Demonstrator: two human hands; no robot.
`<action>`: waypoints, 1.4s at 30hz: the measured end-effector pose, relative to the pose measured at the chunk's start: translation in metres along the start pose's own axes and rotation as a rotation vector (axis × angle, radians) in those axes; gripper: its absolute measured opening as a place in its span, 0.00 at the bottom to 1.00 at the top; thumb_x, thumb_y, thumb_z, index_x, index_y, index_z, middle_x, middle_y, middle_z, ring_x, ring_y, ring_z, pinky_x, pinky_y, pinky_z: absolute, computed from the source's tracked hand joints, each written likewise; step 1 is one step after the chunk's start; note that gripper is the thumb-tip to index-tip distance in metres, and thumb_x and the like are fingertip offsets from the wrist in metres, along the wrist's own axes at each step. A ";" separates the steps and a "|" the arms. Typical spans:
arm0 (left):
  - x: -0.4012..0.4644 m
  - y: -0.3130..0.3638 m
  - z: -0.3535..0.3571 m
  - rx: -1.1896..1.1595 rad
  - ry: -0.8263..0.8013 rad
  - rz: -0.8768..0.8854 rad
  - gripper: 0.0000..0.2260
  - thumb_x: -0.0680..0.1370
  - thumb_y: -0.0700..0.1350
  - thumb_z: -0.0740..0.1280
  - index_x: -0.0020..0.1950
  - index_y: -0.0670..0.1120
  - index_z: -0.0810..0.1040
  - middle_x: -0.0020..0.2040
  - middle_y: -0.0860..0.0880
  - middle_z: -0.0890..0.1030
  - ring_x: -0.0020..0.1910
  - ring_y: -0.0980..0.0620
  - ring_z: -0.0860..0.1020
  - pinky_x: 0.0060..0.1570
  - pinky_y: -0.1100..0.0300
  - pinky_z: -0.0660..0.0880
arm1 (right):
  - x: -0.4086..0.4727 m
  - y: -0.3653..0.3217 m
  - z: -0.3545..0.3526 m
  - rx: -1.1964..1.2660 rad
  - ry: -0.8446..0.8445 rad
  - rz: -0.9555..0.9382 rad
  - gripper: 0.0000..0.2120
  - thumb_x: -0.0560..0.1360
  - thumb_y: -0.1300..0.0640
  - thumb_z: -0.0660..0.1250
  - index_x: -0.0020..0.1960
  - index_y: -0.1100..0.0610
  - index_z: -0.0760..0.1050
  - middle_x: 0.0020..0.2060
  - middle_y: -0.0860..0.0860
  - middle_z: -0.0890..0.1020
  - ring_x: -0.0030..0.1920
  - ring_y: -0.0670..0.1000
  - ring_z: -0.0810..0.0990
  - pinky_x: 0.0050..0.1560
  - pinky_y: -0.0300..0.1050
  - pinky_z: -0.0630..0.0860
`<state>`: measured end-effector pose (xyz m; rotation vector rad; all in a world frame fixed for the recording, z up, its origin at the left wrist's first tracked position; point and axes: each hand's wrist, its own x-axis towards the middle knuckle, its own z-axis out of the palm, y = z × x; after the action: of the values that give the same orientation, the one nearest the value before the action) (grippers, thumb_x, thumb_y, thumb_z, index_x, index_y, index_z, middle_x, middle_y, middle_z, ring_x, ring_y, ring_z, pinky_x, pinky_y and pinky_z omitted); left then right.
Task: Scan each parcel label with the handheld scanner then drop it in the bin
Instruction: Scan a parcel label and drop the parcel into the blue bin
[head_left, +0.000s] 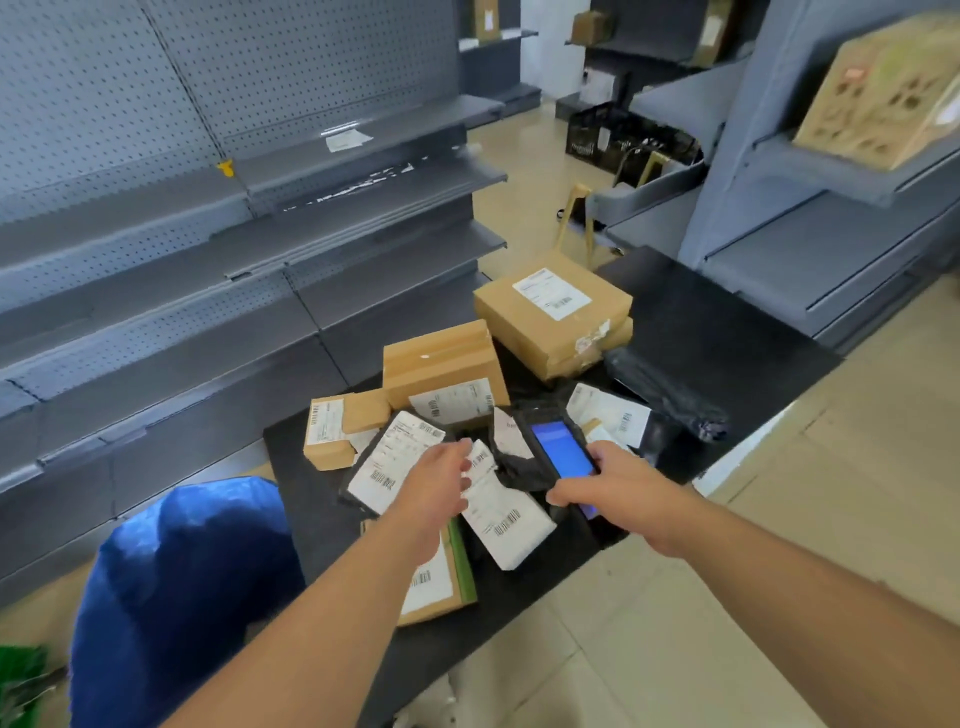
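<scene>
Right hand grips handheld scanner, fingers curled round it, blue screen up. Left hand: fingers loosely curled over white-labelled black mailer; actual grip not discernible.

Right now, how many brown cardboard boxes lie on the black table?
5: far box atop another, middle box, small left box, near box under the left arm. Others may be hidden.
</scene>
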<state>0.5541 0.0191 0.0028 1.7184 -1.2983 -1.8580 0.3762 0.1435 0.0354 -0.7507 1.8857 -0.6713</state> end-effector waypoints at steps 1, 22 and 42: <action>-0.001 0.004 0.014 0.013 -0.015 0.007 0.13 0.85 0.54 0.66 0.68 0.52 0.74 0.65 0.50 0.80 0.65 0.48 0.78 0.71 0.45 0.75 | -0.002 0.007 -0.011 0.010 0.015 0.010 0.24 0.71 0.47 0.79 0.60 0.50 0.72 0.50 0.52 0.81 0.47 0.50 0.81 0.40 0.41 0.74; 0.142 0.092 0.236 0.232 -0.268 -0.020 0.13 0.85 0.53 0.65 0.69 0.53 0.76 0.59 0.52 0.79 0.60 0.51 0.78 0.70 0.44 0.75 | 0.082 0.086 -0.208 0.037 0.294 0.273 0.22 0.68 0.47 0.79 0.54 0.53 0.73 0.35 0.52 0.81 0.35 0.51 0.77 0.36 0.43 0.71; 0.194 0.092 0.345 0.760 -0.111 0.184 0.25 0.82 0.50 0.68 0.79 0.53 0.68 0.72 0.50 0.75 0.55 0.55 0.81 0.52 0.59 0.81 | 0.198 0.120 -0.365 -0.208 0.084 0.154 0.33 0.68 0.44 0.79 0.65 0.49 0.65 0.50 0.52 0.79 0.44 0.51 0.83 0.36 0.42 0.79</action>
<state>0.1630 -0.0325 -0.0929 1.7240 -2.3296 -1.4559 -0.0512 0.1228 -0.0241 -0.7068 2.0889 -0.4197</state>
